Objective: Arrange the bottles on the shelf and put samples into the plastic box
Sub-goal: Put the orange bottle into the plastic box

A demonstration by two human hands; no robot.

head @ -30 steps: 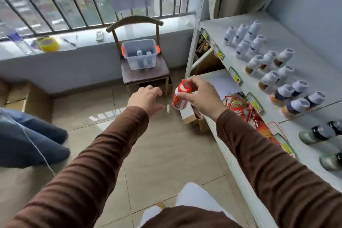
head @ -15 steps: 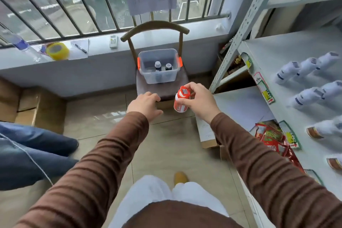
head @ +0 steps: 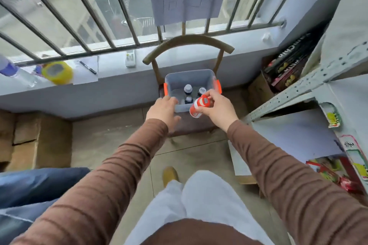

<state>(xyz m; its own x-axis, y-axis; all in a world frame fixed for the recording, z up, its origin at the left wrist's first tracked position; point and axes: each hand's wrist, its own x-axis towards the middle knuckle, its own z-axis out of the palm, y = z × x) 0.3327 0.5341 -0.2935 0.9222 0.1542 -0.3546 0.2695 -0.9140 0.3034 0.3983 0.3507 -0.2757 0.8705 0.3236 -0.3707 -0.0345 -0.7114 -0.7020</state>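
A clear plastic box [head: 180, 77] with orange side latches stands on a wooden chair [head: 189, 42] under the window. Three dark-capped bottles [head: 188, 89] stand upright inside it. My right hand [head: 218, 108] grips a small red and white bottle [head: 199, 106], tilted, just at the box's near right rim. My left hand [head: 163, 111] rests at the box's near left corner, fingers curled loosely against the rim, holding nothing. The shelf's bottles are out of view.
A grey metal shelf unit [head: 310, 85] fills the right side, with snack packets [head: 338, 173] on a lower level. The window sill holds a yellow tape roll [head: 57, 72], a pen and papers. Cardboard boxes [head: 35, 139] sit at left, another person's jeans-clad legs [head: 29, 191] nearby.
I have stepped toward the chair, so the box is now right under my hands. My right hand carried the red bottle to the box's rim, and my left hand reached its near corner.
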